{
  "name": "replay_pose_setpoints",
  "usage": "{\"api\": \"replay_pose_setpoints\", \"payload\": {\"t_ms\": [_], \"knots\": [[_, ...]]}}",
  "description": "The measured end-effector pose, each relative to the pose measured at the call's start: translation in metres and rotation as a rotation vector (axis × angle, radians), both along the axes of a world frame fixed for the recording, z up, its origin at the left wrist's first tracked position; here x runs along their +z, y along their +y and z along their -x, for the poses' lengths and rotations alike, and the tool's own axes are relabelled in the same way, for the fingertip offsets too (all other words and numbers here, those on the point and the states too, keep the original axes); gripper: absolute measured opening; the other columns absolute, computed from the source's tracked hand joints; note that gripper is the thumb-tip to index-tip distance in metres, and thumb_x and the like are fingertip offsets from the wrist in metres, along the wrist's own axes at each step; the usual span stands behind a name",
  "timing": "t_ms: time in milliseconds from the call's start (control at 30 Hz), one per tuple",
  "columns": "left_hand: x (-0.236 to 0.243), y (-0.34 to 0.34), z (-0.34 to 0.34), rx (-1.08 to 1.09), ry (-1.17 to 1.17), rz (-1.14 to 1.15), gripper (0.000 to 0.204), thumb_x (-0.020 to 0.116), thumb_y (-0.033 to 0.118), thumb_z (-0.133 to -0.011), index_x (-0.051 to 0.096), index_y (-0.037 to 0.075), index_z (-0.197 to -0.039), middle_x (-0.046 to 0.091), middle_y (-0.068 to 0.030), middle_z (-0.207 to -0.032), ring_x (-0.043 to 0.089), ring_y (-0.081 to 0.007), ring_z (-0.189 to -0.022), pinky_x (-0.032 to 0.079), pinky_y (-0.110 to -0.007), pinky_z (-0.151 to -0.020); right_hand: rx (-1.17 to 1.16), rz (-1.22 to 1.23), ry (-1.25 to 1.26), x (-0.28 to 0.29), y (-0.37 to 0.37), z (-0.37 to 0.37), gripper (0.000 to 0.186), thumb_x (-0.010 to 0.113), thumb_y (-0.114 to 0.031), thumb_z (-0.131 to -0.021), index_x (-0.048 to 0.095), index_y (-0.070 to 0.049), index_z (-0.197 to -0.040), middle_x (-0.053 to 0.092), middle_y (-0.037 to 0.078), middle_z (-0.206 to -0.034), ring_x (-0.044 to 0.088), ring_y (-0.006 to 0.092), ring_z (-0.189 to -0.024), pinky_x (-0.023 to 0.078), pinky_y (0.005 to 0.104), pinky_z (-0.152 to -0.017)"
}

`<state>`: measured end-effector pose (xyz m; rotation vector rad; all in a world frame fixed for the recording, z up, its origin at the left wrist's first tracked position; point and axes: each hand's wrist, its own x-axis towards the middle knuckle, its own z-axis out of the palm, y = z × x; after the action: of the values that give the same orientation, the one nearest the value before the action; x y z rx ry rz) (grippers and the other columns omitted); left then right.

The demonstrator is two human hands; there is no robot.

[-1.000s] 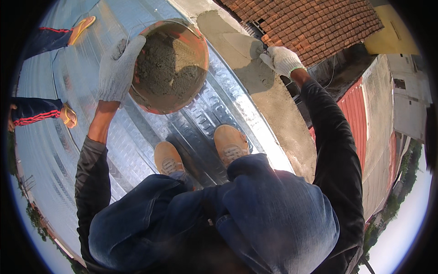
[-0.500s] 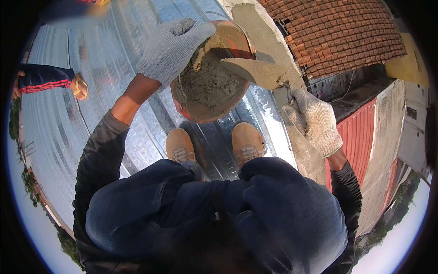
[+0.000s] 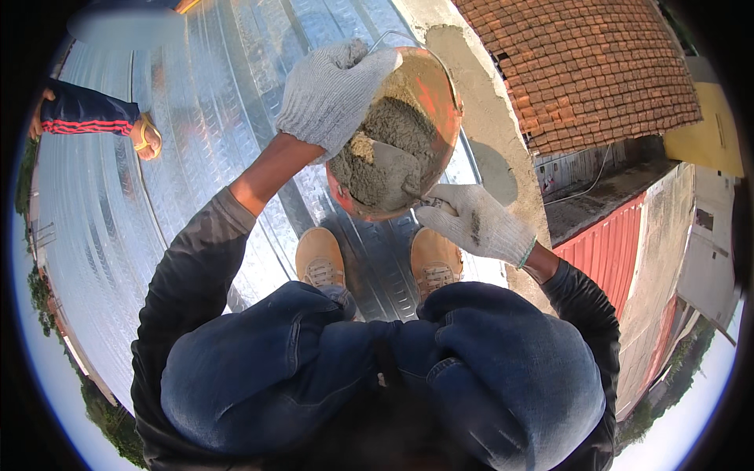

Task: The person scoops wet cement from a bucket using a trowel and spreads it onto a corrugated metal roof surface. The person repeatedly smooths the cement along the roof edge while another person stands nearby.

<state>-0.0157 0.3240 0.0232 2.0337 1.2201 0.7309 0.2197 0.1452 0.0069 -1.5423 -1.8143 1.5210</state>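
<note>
Clasps a bucket point(image 3: 442, 102) by its rim in the left grip point(image 3: 334, 94); clutches a trowel point(image 3: 397, 166) in the right grip point(image 3: 481, 220), against mortar point(image 3: 402, 122) just leftward.

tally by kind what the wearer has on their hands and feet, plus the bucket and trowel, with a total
Gloves: 2
Tan shoes: 2
Bucket: 1
Trowel: 1
Total: 6

tan shoes point(image 3: 320, 259) on metal sheeting point(image 3: 212, 149)
</note>
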Motion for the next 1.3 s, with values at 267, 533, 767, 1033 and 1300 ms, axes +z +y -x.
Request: {"api": "replay_pose_setpoints", "payload": {"t_ms": [267, 533, 767, 1033, 1300], "knots": [[-0.007, 0.046, 0.048, 0.194, -0.215, 0.444, 0.035, 0.074, 0.036, -0.106, 0.079, 0.004, -0.119, 0.073, 0.0014, -0.105, 0.065, -0.0069, -0.094, 0.054, -0.025, -0.082, -0.207, 0.204, 0.055, 0.042, -0.012, -0.020, 0.040, 0.071, -0.034, -0.107, 0.074, 0.002, -0.124, 0.068, 0.012, -0.087, 0.066, 0.0119, -0.085, 0.053, 0.0330, -0.072], [-0.009, 0.052, 0.056, 0.227, -0.333, 0.447, 0.033, 0.074, 0.036, -0.107, 0.081, 0.004, -0.111, 0.073, 0.0028, -0.095, 0.063, -0.0060, -0.085, 0.053, -0.026, -0.076, -0.532, -0.208, -0.100, 0.044, -0.004, -0.051, 0.037, 0.068, -0.027, -0.105, 0.067, 0.006, -0.122, 0.066, 0.015, -0.086, 0.068, 0.0240, -0.082, 0.054, 0.0404, -0.074], [0.004, 0.044, 0.033, 0.225, -0.259, 0.528, 0.036, 0.072, 0.031, -0.108, 0.076, 0.002, -0.129, 0.074, -0.0009, -0.113, 0.067, -0.0100, -0.100, 0.055, -0.028, -0.089, -0.468, -0.578, -0.719, -0.080, 0.094, -0.073, 0.048, 0.071, -0.022, -0.095, 0.057, 0.004, -0.133, 0.070, 0.029, -0.121, 0.072, 0.0472, -0.106, 0.060, 0.0538, -0.091], [-0.012, 0.058, 0.059, 0.173, -0.322, 0.562, 0.034, 0.070, 0.028, -0.108, 0.076, 0.001, -0.129, 0.075, -0.0034, -0.114, 0.069, -0.0120, -0.099, 0.056, -0.029, -0.088, -0.836, -0.218, -0.020, -0.079, 0.113, -0.032, 0.039, 0.069, -0.031, -0.104, 0.062, 0.001, -0.125, 0.072, 0.022, -0.085, 0.074, 0.0373, -0.072, 0.060, 0.0466, -0.066], [-0.003, 0.053, 0.051, 0.269, -0.385, 0.566, 0.035, 0.073, 0.026, -0.106, 0.077, -0.001, -0.127, 0.076, -0.0029, -0.113, 0.068, -0.0111, -0.100, 0.055, -0.028, -0.088, -0.924, 0.081, 0.348, -0.116, 0.144, -0.046, 0.046, 0.059, -0.042, -0.110, 0.069, 0.002, -0.098, 0.067, 0.008, -0.074, 0.059, 0.0164, -0.055, 0.047, 0.0356, -0.050]]}}
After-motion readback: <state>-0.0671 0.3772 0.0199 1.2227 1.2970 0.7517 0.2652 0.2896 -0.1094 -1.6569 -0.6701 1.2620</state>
